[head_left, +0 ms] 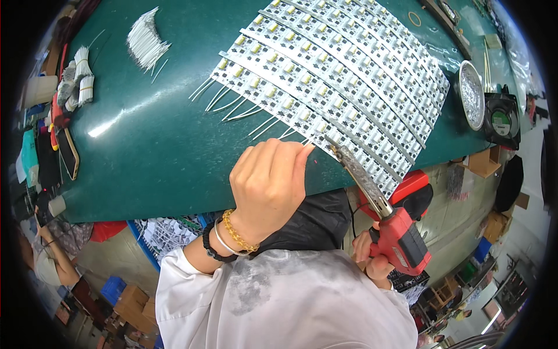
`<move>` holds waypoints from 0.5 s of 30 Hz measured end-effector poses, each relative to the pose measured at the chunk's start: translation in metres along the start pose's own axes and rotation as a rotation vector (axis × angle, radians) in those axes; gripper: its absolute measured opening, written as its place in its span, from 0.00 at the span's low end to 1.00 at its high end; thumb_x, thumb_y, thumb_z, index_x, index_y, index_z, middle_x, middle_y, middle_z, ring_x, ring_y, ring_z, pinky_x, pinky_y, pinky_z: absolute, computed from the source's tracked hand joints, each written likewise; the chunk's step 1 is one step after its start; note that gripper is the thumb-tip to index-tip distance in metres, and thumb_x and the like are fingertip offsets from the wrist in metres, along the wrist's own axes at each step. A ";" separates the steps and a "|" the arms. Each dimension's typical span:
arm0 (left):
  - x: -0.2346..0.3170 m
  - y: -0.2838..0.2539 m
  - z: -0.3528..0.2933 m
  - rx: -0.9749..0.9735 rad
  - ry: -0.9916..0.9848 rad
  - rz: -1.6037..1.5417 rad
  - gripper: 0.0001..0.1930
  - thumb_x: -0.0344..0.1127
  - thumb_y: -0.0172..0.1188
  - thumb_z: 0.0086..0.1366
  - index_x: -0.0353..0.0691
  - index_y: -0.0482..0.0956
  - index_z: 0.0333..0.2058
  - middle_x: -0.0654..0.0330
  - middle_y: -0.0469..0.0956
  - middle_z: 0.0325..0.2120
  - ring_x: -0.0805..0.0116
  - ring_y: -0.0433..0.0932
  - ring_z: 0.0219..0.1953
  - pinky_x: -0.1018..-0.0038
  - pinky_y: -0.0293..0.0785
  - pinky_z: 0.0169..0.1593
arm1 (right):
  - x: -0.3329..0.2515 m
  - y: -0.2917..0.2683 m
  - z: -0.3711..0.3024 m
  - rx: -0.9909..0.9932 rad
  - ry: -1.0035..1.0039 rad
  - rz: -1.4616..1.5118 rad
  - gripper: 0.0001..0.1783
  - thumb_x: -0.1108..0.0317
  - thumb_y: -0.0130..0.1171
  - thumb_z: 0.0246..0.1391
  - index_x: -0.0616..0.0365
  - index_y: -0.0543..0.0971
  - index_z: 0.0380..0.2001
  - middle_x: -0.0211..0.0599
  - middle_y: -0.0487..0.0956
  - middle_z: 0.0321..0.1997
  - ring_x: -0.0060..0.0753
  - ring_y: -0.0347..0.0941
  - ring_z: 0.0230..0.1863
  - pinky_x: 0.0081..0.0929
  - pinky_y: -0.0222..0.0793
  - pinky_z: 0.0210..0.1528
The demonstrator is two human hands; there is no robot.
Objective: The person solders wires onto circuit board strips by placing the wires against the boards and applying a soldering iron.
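Right, left hand (270, 174) is at the near edge of the board sheet (325, 75), which lies on the green table (145, 145) with its near corner poking past the table edge; left thumb and forefinger are pressed together, seemingly pinching a wire end, though the back of the hand hides most of that; right hand (381, 269) has its fingers wrapped round the red handle of the soldering iron (401, 241); the iron's tip sits over the sheet's edge, just beside the left thumb; white wires (243, 115) stick out in a loose row left of that hand; a wire pile (146, 42) lies farther back.

Risks, my read: tip is close to bare skin, so a slip of either hand could burn the thumb; a twitch in the pinch could shift the wire and leave a weak joint; too long a dwell could scorch the sheet or neighbouring parts; a wrist brushing the loose row could bend or tug those wires; a bump on the overhanging corner could slide the whole sheet.
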State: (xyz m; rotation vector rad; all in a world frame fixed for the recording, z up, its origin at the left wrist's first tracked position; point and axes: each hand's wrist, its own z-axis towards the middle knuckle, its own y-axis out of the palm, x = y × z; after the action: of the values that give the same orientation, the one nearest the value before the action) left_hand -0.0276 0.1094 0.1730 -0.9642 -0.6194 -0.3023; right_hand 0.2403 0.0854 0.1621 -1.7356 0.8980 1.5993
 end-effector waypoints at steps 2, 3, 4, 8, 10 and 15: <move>0.001 -0.006 0.003 -0.016 -0.020 -0.033 0.06 0.22 0.67 0.51 0.36 0.78 0.25 0.59 0.72 0.18 0.66 0.70 0.18 0.73 0.63 0.22 | 0.002 -0.004 -0.005 0.019 0.003 -0.008 0.49 0.31 0.52 0.51 0.65 0.60 0.60 0.24 0.64 0.12 0.22 0.61 0.12 0.25 0.60 0.21; -0.003 -0.012 0.004 0.004 -0.036 -0.053 0.06 0.24 0.68 0.51 0.36 0.78 0.27 0.60 0.72 0.19 0.66 0.71 0.18 0.74 0.65 0.22 | 0.002 -0.005 -0.006 0.040 0.010 -0.015 0.49 0.31 0.51 0.51 0.65 0.60 0.59 0.24 0.64 0.12 0.22 0.61 0.12 0.25 0.60 0.21; -0.005 -0.017 0.006 0.023 -0.052 -0.073 0.07 0.26 0.69 0.51 0.36 0.79 0.29 0.60 0.73 0.20 0.66 0.73 0.19 0.74 0.68 0.22 | 0.002 -0.007 -0.006 0.044 0.008 -0.017 0.49 0.31 0.51 0.51 0.65 0.60 0.59 0.24 0.64 0.12 0.22 0.61 0.12 0.25 0.60 0.21; 0.001 -0.037 0.008 -0.044 -0.129 -0.132 0.07 0.26 0.69 0.52 0.36 0.79 0.29 0.59 0.76 0.18 0.65 0.74 0.17 0.75 0.69 0.21 | -0.006 -0.006 -0.010 0.067 0.041 -0.048 0.50 0.29 0.50 0.50 0.64 0.60 0.59 0.24 0.64 0.11 0.23 0.61 0.12 0.25 0.62 0.22; 0.009 -0.030 0.006 -0.078 -0.147 -0.173 0.06 0.26 0.68 0.53 0.36 0.78 0.28 0.59 0.76 0.18 0.64 0.75 0.17 0.75 0.69 0.21 | -0.007 -0.006 -0.011 0.073 0.070 -0.069 0.50 0.28 0.51 0.49 0.63 0.59 0.59 0.24 0.64 0.11 0.23 0.61 0.12 0.25 0.62 0.22; 0.012 -0.011 0.001 -0.139 -0.192 -0.248 0.06 0.26 0.65 0.56 0.36 0.75 0.28 0.58 0.76 0.19 0.62 0.76 0.18 0.74 0.69 0.20 | 0.009 -0.005 -0.026 0.195 -0.033 0.143 0.50 0.28 0.51 0.48 0.61 0.61 0.58 0.24 0.64 0.11 0.24 0.62 0.13 0.25 0.63 0.22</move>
State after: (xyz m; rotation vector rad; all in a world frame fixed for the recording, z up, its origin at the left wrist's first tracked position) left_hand -0.0239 0.1049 0.1886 -1.0589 -0.9054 -0.4814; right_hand 0.2601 0.0664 0.1555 -1.5362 1.1434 1.5673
